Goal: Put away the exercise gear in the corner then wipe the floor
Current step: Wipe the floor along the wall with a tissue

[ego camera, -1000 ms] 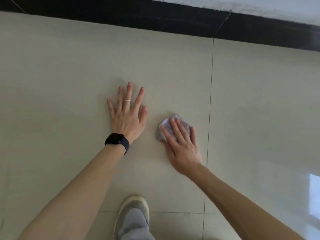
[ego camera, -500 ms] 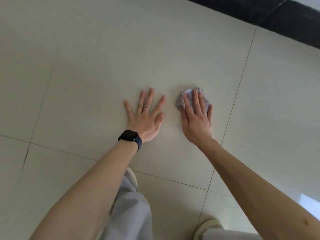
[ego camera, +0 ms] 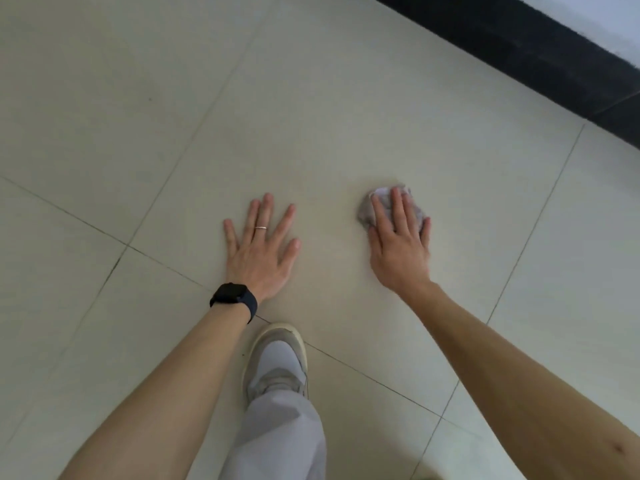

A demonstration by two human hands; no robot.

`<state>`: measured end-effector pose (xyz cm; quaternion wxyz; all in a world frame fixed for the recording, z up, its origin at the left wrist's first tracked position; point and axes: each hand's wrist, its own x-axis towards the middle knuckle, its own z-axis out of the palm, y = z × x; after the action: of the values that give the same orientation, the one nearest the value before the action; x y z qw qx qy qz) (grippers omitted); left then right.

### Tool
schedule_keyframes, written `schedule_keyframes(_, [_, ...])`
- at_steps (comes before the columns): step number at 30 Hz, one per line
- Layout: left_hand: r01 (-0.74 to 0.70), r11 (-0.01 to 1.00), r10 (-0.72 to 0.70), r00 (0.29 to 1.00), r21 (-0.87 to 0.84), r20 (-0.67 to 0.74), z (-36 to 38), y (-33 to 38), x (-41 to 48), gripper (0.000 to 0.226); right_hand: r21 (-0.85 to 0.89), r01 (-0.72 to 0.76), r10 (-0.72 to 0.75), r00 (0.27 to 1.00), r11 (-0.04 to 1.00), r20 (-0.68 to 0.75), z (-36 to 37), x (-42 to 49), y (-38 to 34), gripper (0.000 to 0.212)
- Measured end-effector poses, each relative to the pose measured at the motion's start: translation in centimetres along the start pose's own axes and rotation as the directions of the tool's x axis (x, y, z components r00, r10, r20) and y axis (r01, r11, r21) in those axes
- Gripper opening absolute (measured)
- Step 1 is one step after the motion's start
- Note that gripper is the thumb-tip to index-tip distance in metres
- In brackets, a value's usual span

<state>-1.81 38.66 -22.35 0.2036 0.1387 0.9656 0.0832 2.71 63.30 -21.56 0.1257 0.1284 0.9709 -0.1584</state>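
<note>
The floor [ego camera: 311, 109] is pale beige tile with thin dark grout lines. My left hand [ego camera: 261, 252] lies flat on it with the fingers spread, a ring on one finger and a black watch on the wrist. It holds nothing. To its right, my right hand [ego camera: 400, 244] presses flat on a small crumpled grey cloth [ego camera: 365, 211], which shows beyond the fingertips and at the left of the hand. No exercise gear is in view.
A black skirting band [ego camera: 540, 53] runs along the foot of a white wall at the upper right. My grey shoe [ego camera: 277, 362] and light trouser leg stand on the tiles just below my left wrist.
My right hand has slid the cloth to the right, away from my left hand, which stays planted. The view has swung, and the skirting now sits further to the upper right.
</note>
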Motion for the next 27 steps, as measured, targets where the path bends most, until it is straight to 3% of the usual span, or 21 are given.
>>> schedule_keyframes(2, [-0.005, 0.999, 0.004, 1.0, -0.049, -0.031, 0.0, -0.4, 0.0, 0.055, 0.02, 0.006, -0.005, 1.0, 1.0, -0.006, 2.0, -2.2, -3.1, 0.056])
schedule_keyframes(4, [-0.024, 0.997, 0.02, 0.998, -0.072, -0.058, 0.1, -0.7, -0.1, 0.054, -0.046, 0.301, -0.299, 0.953, 0.952, 0.041, 4.1, -7.2, -4.8, 0.059])
schedule_keyframes(6, [-0.033, 0.998, 0.03, 0.998, -0.057, -0.058, 0.2, -0.8, -0.2, 0.054, -0.083, 0.608, -0.597, 0.792, 0.789, 0.125, 4.9, -11.0, -4.3, 0.056])
schedule_keyframes(8, [-0.02, 0.999, 0.018, 0.996, -0.031, -0.088, 0.0, -0.4, -0.1, 0.055, -0.081, 0.719, -0.698, 0.692, 0.691, 0.183, 3.9, -9.0, -2.3, 0.052])
schedule_keyframes(9, [-0.015, 1.0, 0.014, 0.992, -0.013, -0.127, -0.2, -0.2, -0.1, 0.055, -0.103, 0.697, -0.675, 0.715, 0.71, 0.184, 3.3, -6.9, -1.4, 0.052])
schedule_keyframes(10, [-0.014, 1.0, 0.016, 0.986, 0.012, -0.169, -0.3, 0.1, 0.1, 0.054, -0.133, 0.614, -0.6, 0.789, 0.778, 0.135, 2.6, -4.4, -0.4, 0.052])
schedule_keyframes(12, [-0.01, 0.998, 0.023, 0.968, 0.055, -0.248, -0.7, 0.5, 0.9, 0.049, -0.097, 0.256, -0.258, 0.966, 0.962, -0.01, 0.1, 1.4, 1.4, 0.053])
schedule_keyframes(14, [-0.01, 0.998, 0.028, 0.958, 0.065, -0.284, -1.3, 1.0, 2.4, 0.045, 0.052, -0.133, 0.136, 0.989, 0.99, -0.057, -2.4, 6.2, 2.9, 0.053])
schedule_keyframes(16, [-0.032, 0.996, 0.054, 0.959, 0.081, -0.28, -2.2, 1.7, 4.3, 0.047, 0.141, -0.304, 0.315, 0.947, 0.942, -0.059, -2.9, 7.7, 2.3, 0.054])
schedule_keyframes(18, [-0.076, 0.993, 0.096, 0.966, 0.094, -0.24, -3.0, 2.6, 6.8, 0.054, 0.104, -0.205, 0.215, 0.973, 0.973, -0.088, -1.7, 5.7, 0.3, 0.055])
schedule_keyframes(20, [-0.125, 0.987, 0.142, 0.974, 0.099, -0.178, -3.7, 3.5, 9.3, 0.061, -0.037, 0.166, -0.168, 0.985, 0.985, -0.043, 0.3, 1.2, -1.5, 0.055])
schedule_keyframes(22, [-0.173, 0.976, 0.191, 0.972, 0.13, -0.139, -4.4, 4.3, 12.0, 0.065, -0.137, 0.497, -0.493, 0.868, 0.857, 0.063, 0.6, -0.6, -0.1, 0.053])
schedule_keyframes(23, [-0.187, 0.97, 0.208, 0.969, 0.155, -0.132, -4.8, 4.6, 13.4, 0.066, -0.133, 0.551, -0.544, 0.835, 0.824, 0.089, -0.2, 0.6, 1.6, 0.051])
schedule_keyframes(25, [-0.209, 0.963, 0.233, 0.963, 0.171, -0.135, -5.6, 5.1, 16.1, 0.066, -0.175, 0.396, -0.398, 0.917, 0.901, 0.026, -2.1, 4.2, 4.8, 0.05])
schedule_keyframes(27, [-0.215, 0.963, 0.237, 0.963, 0.164, -0.129, -6.2, 5.9, 19.0, 0.065, -0.079, -0.029, 0.021, 0.994, 0.996, -0.107, -4.5, 8.6, 8.0, 0.053])
